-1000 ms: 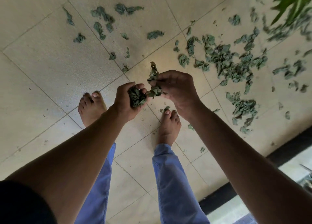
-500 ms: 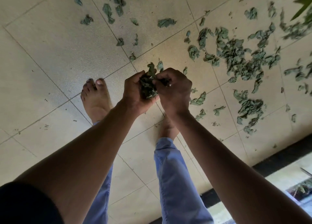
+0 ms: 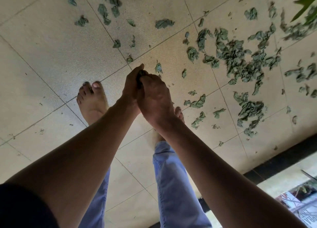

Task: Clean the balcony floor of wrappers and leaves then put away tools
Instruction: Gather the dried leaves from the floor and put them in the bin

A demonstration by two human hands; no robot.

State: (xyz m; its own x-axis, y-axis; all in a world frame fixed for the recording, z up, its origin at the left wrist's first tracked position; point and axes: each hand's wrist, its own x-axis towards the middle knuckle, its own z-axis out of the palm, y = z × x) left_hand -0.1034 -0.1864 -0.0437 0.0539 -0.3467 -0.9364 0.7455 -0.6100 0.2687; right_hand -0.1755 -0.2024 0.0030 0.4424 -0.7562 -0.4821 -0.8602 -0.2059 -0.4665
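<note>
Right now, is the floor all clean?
No, lots of green leaves lie scattered on the floor, while both hands press a small clump together.

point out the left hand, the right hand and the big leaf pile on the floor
left hand (image 3: 131, 85), head view, back of the hand
right hand (image 3: 155, 97), head view, back of the hand
leaf pile (image 3: 240, 56), head view, dense middle

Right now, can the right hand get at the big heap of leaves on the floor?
Probably not yet: the right hand is pressed against the left hand around a wad of leaves. The heap lies uncovered on the floor.
</note>
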